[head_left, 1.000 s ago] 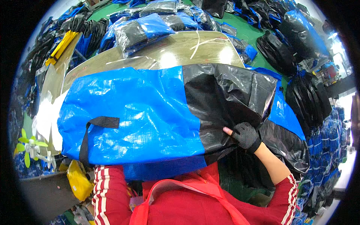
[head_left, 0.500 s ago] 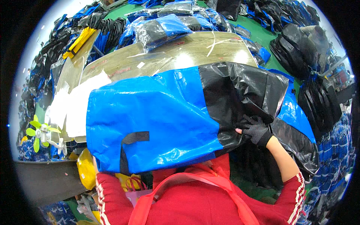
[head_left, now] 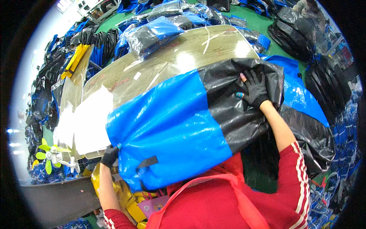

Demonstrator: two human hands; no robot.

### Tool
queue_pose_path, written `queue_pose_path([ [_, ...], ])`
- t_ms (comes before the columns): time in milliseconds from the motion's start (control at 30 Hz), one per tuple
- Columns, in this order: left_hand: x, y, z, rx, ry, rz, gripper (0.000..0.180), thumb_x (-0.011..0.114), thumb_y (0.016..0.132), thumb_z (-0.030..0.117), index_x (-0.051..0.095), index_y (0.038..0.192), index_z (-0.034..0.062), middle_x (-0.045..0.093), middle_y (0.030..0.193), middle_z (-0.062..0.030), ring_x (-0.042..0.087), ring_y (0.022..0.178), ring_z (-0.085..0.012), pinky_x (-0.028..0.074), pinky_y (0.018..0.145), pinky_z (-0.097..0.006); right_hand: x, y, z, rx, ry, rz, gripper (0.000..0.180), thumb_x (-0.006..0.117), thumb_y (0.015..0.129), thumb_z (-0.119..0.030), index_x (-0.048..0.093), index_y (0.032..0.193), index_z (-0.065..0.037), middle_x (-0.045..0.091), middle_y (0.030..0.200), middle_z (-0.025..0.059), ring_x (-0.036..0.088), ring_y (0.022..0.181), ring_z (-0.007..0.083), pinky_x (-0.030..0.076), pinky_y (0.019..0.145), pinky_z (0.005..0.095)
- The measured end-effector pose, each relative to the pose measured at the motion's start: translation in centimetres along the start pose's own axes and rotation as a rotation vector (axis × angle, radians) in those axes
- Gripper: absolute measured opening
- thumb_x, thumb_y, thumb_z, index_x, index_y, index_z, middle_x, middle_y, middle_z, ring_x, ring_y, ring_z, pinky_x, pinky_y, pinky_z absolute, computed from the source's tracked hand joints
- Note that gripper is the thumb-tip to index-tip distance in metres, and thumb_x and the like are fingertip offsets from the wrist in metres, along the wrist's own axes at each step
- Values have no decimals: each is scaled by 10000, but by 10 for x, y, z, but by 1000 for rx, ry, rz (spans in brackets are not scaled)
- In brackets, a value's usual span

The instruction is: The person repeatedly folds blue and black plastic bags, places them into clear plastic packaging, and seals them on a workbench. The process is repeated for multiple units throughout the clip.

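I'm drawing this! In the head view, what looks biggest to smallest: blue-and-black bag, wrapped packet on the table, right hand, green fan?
1. Bag
2. Packet
3. Right hand and fan: too alike to rank.

left hand (head_left: 110, 156): fingers partly hidden by bag (head_left: 171, 133) | red garment (head_left: 213, 202): cut off below | far person (head_left: 305, 10): blurred

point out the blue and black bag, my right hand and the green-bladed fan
Blue and black bag (head_left: 185, 122): head view, on its blue panel.
Right hand (head_left: 256, 90): head view, on the glove's back.
Green-bladed fan (head_left: 50, 155): head view, on its hub.
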State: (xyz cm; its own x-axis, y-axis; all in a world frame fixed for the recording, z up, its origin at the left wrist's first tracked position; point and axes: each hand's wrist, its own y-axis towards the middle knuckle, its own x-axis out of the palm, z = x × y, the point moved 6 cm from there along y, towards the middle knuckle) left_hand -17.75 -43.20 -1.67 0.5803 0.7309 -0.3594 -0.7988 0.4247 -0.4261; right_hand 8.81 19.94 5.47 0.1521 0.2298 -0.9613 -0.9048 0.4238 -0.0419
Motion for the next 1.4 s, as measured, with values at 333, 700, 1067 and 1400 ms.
queue_pose_path([
  [333, 200, 27, 278, 1040, 1046, 413, 668, 568, 878, 283, 314, 1449, 46, 345, 1470, -210, 262, 1380, -406, 146, 1154, -481, 26, 1, 8, -89, 123, 244, 889, 528, 749, -707, 408, 1419, -133, 291, 1486, 204, 189, 1406, 384, 23, 1083, 665],
  [700, 435, 74, 256, 1201, 1175, 16, 812, 488, 793, 693, 419, 1407, 166, 320, 1489, -190, 153, 1417, -423, -48, 1093, -657, 33, -13, 90, 5, 141, 371, 803, 496, 810, -666, 391, 1424, -160, 330, 1489, 146, 275, 1390, 310, 103, 1119, 575],
  [1067, 510, 59, 270, 1339, 1122, -153, 835, 493, 798, 676, 359, 1435, 155, 270, 1510, -192, 186, 1400, -432, 44, 1094, -662, -23, -128, 65, -534, 654, 462, 906, 745, 597, -497, 427, 1375, -158, 542, 1231, 206, 524, 1125, 432, 346, 1025, 535],
  [1400, 517, 50, 291, 1740, 953, -451, 558, 460, 907, 387, 439, 1355, 54, 431, 1386, -224, 337, 1325, -430, 156, 1124, -583, -50, -121, 55, -303, 745, 679, 274, 670, 749, -184, 656, 1015, -116, 667, 954, 106, 642, 830, 285, 502, 854, 458],
])
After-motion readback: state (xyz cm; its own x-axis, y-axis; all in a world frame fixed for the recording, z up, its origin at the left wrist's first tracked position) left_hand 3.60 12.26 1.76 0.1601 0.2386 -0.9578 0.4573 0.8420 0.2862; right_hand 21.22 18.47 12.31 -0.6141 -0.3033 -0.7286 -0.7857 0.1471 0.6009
